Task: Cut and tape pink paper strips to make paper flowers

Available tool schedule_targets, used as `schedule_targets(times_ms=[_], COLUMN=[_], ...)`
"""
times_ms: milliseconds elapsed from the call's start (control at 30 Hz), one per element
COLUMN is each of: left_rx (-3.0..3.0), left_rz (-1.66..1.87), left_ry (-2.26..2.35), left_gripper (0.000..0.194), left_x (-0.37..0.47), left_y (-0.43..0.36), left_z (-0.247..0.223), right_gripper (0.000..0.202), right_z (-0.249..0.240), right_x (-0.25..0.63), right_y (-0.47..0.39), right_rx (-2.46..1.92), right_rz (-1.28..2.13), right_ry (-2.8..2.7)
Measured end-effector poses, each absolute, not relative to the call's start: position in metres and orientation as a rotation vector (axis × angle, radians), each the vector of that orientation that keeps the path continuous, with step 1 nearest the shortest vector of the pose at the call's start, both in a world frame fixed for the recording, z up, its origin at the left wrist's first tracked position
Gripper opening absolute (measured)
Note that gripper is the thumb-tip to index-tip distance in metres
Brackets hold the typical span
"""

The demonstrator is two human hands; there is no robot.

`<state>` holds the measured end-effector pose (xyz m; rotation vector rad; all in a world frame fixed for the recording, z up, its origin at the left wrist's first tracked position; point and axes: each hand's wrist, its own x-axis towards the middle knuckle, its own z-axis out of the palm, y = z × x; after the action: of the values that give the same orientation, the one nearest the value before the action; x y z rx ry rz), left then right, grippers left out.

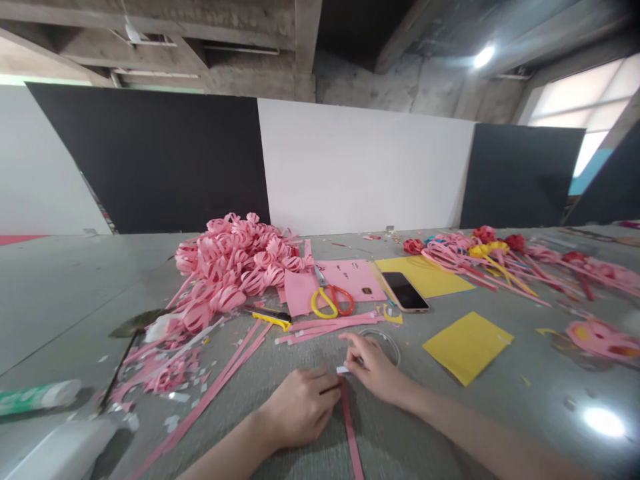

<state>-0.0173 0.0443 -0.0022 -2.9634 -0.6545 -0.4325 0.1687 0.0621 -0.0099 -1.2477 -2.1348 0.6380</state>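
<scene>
My left hand [304, 405] is closed, its fingertips curled at the top end of a narrow pink paper strip [350, 427]. The strip runs down toward the bottom edge of the view. A small white piece, apparently tape [343, 370], lies at the strip's end. My right hand [369, 361] pinches at this piece with thumb and bent finger, while its index finger points left. Partly behind the right hand lies a ring-shaped roll of clear tape [393, 340]. Several more pink strips [330, 325] lie just beyond the hands.
Scissors [330, 297] lie on pink sheets [300, 293], beside a yellow utility knife [273, 318]. Back left is a heap of curled pink paper flowers [235, 260]. A phone [406, 292], yellow paper [467, 347], a glue tube [40, 397] and paper scraps are spread around.
</scene>
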Motion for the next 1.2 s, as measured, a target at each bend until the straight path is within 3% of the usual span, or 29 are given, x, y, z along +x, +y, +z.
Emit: schedule_targets(times_ms=[433,900,1200], left_rx=[-2.978,-2.975,-2.975], left_rz=[-0.389,-0.461,-0.361], left_ry=[-0.682,-0.666,-0.705], left_gripper=[0.019,0.02,0.019], left_x=[-0.017,-0.017,-0.016], left_y=[0.044,0.044,0.043], left_z=[0.0,-0.001,0.001], right_gripper=[0.042,0.028,0.035], right_z=[-0.014,-0.002,-0.008], right_x=[0.17,0.171,0.171], right_y=[0.062,0.064,0.064], right_rx=[-1.227,-1.265,-1.238], right_rz=[0.571,0.795,0.7], right_ry=[-2.2,-2.116,-2.151])
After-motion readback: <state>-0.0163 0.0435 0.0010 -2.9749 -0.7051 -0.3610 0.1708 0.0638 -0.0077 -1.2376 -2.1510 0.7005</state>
